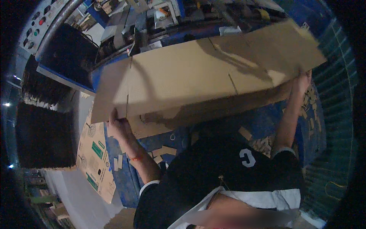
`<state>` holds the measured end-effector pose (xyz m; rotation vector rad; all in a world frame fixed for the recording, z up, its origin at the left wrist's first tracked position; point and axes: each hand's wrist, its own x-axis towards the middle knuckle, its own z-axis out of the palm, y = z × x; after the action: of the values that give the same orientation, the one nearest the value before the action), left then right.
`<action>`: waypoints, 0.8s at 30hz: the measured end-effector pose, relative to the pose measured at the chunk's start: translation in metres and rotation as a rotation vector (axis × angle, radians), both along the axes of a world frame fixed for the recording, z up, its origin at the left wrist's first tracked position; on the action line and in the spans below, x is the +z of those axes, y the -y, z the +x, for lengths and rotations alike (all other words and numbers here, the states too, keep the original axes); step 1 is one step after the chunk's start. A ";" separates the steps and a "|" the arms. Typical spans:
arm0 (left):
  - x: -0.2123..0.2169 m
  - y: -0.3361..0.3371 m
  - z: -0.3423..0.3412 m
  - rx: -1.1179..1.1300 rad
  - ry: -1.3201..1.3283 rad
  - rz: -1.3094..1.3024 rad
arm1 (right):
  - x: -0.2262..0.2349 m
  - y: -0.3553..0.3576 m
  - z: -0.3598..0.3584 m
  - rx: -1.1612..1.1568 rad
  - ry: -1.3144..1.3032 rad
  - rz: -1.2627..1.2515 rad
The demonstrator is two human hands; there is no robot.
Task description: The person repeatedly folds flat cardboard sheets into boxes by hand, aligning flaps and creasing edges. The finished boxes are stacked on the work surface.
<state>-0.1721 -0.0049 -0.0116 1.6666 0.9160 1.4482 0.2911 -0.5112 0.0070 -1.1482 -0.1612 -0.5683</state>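
Observation:
A long flat sheet of brown cardboard [179,76] with slots cut along its edges spans the space in front of me, tilted up toward the right. My left hand [117,124] grips its near left corner, the thumb on top and the other fingers partly beneath. At the right end my right hand [304,80] grips the near edge, most of its fingers hidden by the sheet. Under its near edge shows another brown cardboard layer; whether it belongs to the same sheet I cannot tell. Shadows fall across the sheet's upper face.
Beyond the sheet stands a machine [141,26] with rollers and bars. A control panel [36,28] with buttons is at the far left. Dark stacked sheets [45,133] and a printed cardboard sheet [95,160] lie left. Cardboard scraps [164,150] litter the blue surface. Corrugated wall [339,95] right.

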 end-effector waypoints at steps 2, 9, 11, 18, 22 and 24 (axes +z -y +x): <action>-0.001 0.011 -0.008 0.073 -0.201 0.144 | 0.010 -0.016 -0.064 0.007 0.084 -0.221; 0.007 0.092 0.003 -0.367 -0.517 0.193 | 0.002 -0.093 -0.209 0.279 0.895 -1.487; 0.010 0.105 0.019 -0.541 -0.808 0.503 | -0.001 -0.104 -0.216 0.426 0.890 -1.619; 0.037 0.106 0.039 -0.805 -1.075 0.662 | -0.005 -0.106 -0.198 0.459 1.003 -1.581; 0.037 0.099 0.041 -0.851 -1.072 0.707 | -0.005 -0.114 -0.184 0.478 1.071 -1.576; 0.037 0.094 0.039 -0.879 -1.094 0.715 | -0.005 -0.116 -0.179 0.515 1.087 -1.573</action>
<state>-0.1332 -0.0991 0.0258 2.9425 -0.0162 0.1424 0.1126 -0.3949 0.0015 -2.0216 -2.0622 -0.4925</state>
